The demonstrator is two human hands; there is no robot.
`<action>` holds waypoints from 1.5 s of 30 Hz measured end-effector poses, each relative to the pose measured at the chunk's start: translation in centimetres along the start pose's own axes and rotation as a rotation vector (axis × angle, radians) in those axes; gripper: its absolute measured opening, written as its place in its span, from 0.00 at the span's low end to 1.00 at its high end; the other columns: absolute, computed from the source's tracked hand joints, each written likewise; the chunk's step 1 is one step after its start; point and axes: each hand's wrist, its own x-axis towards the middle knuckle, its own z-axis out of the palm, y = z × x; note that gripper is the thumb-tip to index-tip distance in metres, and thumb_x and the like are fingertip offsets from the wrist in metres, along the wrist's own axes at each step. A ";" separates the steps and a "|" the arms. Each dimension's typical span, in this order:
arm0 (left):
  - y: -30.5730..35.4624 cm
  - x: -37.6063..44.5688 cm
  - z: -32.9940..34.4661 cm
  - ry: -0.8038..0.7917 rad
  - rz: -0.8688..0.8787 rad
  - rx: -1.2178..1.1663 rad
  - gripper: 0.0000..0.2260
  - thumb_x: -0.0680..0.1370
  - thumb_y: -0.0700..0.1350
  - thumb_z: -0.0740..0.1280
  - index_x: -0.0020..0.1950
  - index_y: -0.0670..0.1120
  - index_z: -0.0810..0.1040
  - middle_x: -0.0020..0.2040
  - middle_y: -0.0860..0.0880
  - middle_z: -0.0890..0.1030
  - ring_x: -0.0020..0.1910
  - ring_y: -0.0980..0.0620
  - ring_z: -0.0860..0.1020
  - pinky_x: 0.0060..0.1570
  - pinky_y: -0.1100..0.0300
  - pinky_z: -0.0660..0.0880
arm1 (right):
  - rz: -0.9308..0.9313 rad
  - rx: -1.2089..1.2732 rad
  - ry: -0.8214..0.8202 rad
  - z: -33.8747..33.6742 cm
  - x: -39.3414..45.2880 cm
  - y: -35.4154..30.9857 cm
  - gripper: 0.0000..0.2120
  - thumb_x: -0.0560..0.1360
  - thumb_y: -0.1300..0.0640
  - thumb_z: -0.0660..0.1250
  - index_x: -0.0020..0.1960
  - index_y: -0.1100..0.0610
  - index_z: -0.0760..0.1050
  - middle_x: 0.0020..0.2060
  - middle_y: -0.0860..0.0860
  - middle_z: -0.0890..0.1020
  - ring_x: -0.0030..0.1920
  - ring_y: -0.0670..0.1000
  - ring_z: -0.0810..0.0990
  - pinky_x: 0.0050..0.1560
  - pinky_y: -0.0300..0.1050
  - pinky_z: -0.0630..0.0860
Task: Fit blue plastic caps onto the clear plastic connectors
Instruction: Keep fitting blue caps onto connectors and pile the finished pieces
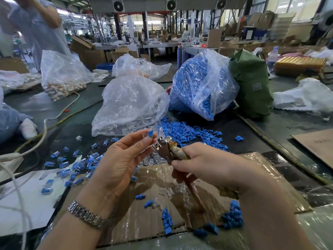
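Observation:
My left hand (124, 157) pinches a clear connector with a blue cap (150, 134) between its fingertips, held up over the table. My right hand (203, 165) grips the handle of a metal pliers-like tool (166, 147), whose jaws sit right beside the capped connector. Loose blue caps (191, 135) lie in a heap behind my hands. Several clear connectors (173, 191) lie on the taped cardboard (149, 179) below. Capped pieces (75, 170) are scattered at the left.
A clear bag of connectors (129, 105) and a bag full of blue caps (201, 83) stand behind the heap. A green sack (252, 83) is to the right. White cable (45, 127) runs along the left. A person stands far left.

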 end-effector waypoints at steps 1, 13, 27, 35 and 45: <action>0.0 0.0 0.1 -0.003 0.001 0.019 0.12 0.68 0.40 0.75 0.51 0.45 0.88 0.55 0.42 0.86 0.55 0.48 0.85 0.50 0.60 0.81 | -0.005 0.008 -0.001 0.1 0.0 -0.1 0.14 0.82 0.54 0.64 0.49 0.64 0.80 0.45 0.56 0.87 0.46 0.57 0.85 0.57 0.61 0.79; -0.3 -0.6 0.5 -0.009 0.066 0.237 0.18 0.64 0.50 0.79 0.52 0.48 0.87 0.53 0.43 0.87 0.57 0.43 0.84 0.61 0.50 0.76 | -0.017 0.055 0.000 0.5 0.0 0.2 0.14 0.84 0.52 0.62 0.47 0.61 0.78 0.44 0.55 0.87 0.49 0.57 0.86 0.59 0.61 0.79; -0.7 -0.3 0.6 0.024 0.213 0.414 0.11 0.71 0.45 0.75 0.53 0.50 0.87 0.51 0.47 0.87 0.55 0.50 0.84 0.56 0.62 0.80 | -0.039 0.046 0.064 1.5 0.9 0.1 0.20 0.83 0.43 0.60 0.42 0.58 0.73 0.35 0.57 0.84 0.35 0.57 0.85 0.47 0.57 0.83; 0.3 -0.9 -0.2 0.078 0.232 0.775 0.08 0.78 0.40 0.68 0.46 0.52 0.83 0.37 0.54 0.81 0.34 0.58 0.77 0.37 0.65 0.77 | 0.138 -0.253 0.343 -1.6 1.4 2.5 0.14 0.78 0.42 0.68 0.45 0.53 0.72 0.39 0.51 0.79 0.38 0.52 0.78 0.38 0.48 0.72; -0.6 -1.3 0.2 -0.068 0.198 1.554 0.19 0.70 0.62 0.59 0.33 0.49 0.79 0.36 0.54 0.75 0.37 0.58 0.74 0.44 0.57 0.68 | 0.458 -0.537 0.323 0.1 3.4 4.4 0.17 0.78 0.42 0.67 0.51 0.55 0.67 0.58 0.57 0.71 0.59 0.60 0.70 0.63 0.60 0.73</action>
